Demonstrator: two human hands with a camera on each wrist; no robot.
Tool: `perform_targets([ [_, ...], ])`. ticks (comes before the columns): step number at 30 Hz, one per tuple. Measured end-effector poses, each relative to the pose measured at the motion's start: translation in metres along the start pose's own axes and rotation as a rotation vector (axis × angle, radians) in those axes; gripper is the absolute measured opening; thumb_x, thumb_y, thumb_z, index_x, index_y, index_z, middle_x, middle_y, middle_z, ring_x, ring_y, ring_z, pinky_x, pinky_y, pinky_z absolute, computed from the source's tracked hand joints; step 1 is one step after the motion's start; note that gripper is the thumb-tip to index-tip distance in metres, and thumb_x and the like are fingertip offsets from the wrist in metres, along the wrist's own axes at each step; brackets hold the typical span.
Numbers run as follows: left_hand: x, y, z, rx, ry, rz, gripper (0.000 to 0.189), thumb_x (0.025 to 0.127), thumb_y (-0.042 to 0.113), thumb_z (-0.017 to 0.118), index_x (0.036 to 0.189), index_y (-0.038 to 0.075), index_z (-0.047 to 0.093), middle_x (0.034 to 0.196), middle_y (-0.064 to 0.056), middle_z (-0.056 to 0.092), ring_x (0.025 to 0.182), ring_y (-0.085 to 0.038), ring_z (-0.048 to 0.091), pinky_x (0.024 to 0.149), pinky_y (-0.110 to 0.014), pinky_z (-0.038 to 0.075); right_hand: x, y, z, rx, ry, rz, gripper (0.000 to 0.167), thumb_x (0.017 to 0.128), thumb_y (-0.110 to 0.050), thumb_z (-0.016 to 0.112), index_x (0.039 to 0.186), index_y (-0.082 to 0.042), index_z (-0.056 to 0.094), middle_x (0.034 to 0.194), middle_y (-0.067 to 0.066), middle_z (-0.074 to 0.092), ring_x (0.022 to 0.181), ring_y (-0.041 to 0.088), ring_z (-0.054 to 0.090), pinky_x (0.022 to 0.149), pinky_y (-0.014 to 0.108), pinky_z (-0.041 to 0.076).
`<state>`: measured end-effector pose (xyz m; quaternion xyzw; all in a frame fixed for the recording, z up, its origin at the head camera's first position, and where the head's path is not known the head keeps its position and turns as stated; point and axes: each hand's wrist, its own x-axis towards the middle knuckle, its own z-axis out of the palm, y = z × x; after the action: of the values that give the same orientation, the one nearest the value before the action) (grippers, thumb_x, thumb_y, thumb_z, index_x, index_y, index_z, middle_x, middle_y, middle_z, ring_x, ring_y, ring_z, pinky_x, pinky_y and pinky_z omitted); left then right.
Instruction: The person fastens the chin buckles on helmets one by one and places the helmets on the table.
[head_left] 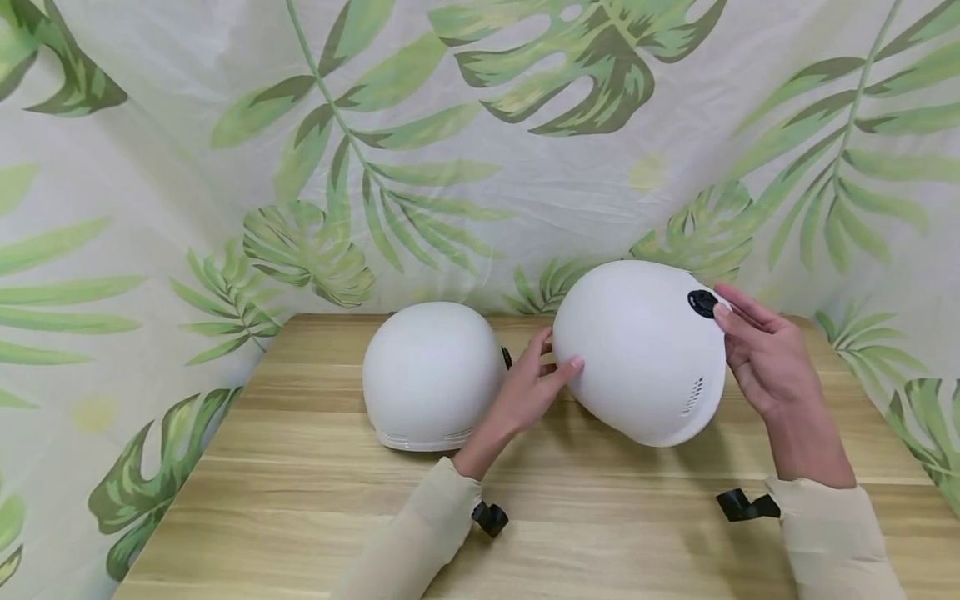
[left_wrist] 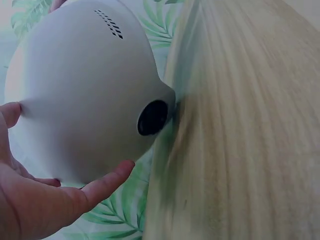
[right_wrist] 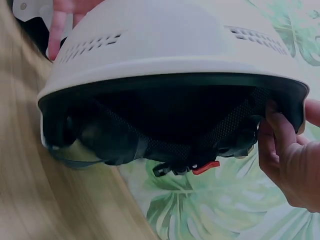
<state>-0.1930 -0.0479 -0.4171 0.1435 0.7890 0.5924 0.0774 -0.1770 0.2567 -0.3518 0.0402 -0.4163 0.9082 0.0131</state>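
A white helmet (head_left: 637, 354) is tilted between both hands at the table's right half; whether it touches the tabletop I cannot tell. My right hand (head_left: 780, 358) pinches its rim beside a black round fitting (head_left: 702, 303), thumb inside the shell in the right wrist view. With fingers spread, my left hand (head_left: 528, 387) rests against the rounded crown. The right wrist view shows the dark padded inside (right_wrist: 175, 115) and a strap buckle with a red tab (right_wrist: 206, 167). Just left of my left hand, a second white helmet (head_left: 431, 375) sits upright, its brim toward me.
Both helmets are on or over a wood-grain table (head_left: 300, 500). Behind it hangs a leaf-patterned cloth (head_left: 420, 167), close to the table's back edge. Black straps (head_left: 491, 518) stick out from the sleeves (head_left: 832, 533).
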Motion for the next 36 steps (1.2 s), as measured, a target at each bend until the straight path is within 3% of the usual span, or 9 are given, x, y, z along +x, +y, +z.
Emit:
perform_targets([
  [7,-0.001,0.007,-0.001,0.074,0.056,0.031,0.080,0.101,0.054,0.064,0.166,0.019,0.033,0.156,-0.015,0.049,0.134,-0.039,0.063,0.098,-0.048,0.061,-0.003,0.003,-0.013,0.001,-0.034,0.034,0.029,0.104,0.011,0.054,0.121,0.000,0.075,0.112,0.009,0.079,0.095,0.018,0.078,0.079,0.026,0.064],
  [11,-0.002,0.009,-0.004,0.138,0.101,0.059,0.086,0.098,0.058,0.066,0.167,0.018,0.033,0.159,-0.016,0.046,0.134,-0.039,0.060,0.100,-0.053,0.059,-0.006,0.008,-0.024,-0.067,-0.041,0.079,0.028,0.107,0.008,0.050,0.117,-0.002,0.074,0.116,0.003,0.076,0.096,0.017,0.076,0.082,0.026,0.063],
  [18,-0.005,0.014,-0.007,0.247,0.138,0.065,0.092,0.093,0.051,0.075,0.167,0.016,0.034,0.165,-0.020,0.039,0.148,-0.042,0.047,0.116,-0.065,0.044,-0.003,0.025,-0.041,-0.357,-0.011,0.169,0.032,0.108,0.001,0.045,0.107,-0.011,0.074,0.121,-0.008,0.064,0.094,0.009,0.070,0.079,0.021,0.061],
  [21,-0.006,0.017,-0.005,0.288,0.138,0.070,0.092,0.091,0.050,0.078,0.166,0.018,0.037,0.166,-0.018,0.038,0.149,-0.044,0.045,0.117,-0.066,0.042,-0.001,0.032,-0.047,-0.564,-0.002,0.227,0.028,0.110,-0.006,0.040,0.122,-0.006,0.065,0.120,-0.009,0.058,0.096,0.006,0.065,0.080,0.020,0.059],
  [25,-0.007,0.019,-0.001,0.315,0.141,0.068,0.091,0.088,0.048,0.083,0.164,0.019,0.041,0.166,-0.014,0.038,0.151,-0.042,0.043,0.117,-0.065,0.044,0.002,0.039,-0.052,-0.871,-0.036,0.294,0.048,0.111,-0.016,0.030,0.152,0.007,0.039,0.136,0.005,0.052,0.101,-0.001,0.057,0.085,0.016,0.056],
  [30,-0.007,0.021,0.008,0.342,0.172,0.055,0.092,0.085,0.048,0.087,0.162,0.019,0.045,0.167,-0.013,0.039,0.154,-0.039,0.040,0.117,-0.063,0.044,0.003,0.046,-0.057,-1.051,-0.087,0.321,0.057,0.113,-0.019,0.024,0.159,0.014,0.029,0.157,0.033,0.039,0.106,-0.008,0.055,0.090,0.014,0.054],
  [33,-0.008,0.021,0.013,0.356,0.182,0.060,0.091,0.085,0.047,0.088,0.160,0.019,0.047,0.168,-0.012,0.039,0.155,-0.039,0.038,0.116,-0.064,0.045,0.004,0.048,-0.060,-1.096,-0.114,0.336,0.056,0.112,-0.015,0.024,0.159,0.016,0.028,0.161,0.037,0.036,0.117,0.003,0.057,0.094,0.017,0.054],
  [36,-0.008,0.020,0.016,0.364,0.178,0.079,0.088,0.085,0.044,0.089,0.159,0.017,0.049,0.168,-0.013,0.039,0.155,-0.041,0.037,0.116,-0.065,0.044,0.004,0.050,-0.061,-1.118,-0.136,0.366,0.057,0.111,-0.011,0.025,0.160,0.018,0.024,0.164,0.039,0.031,0.138,0.027,0.052,0.106,0.028,0.053],
])
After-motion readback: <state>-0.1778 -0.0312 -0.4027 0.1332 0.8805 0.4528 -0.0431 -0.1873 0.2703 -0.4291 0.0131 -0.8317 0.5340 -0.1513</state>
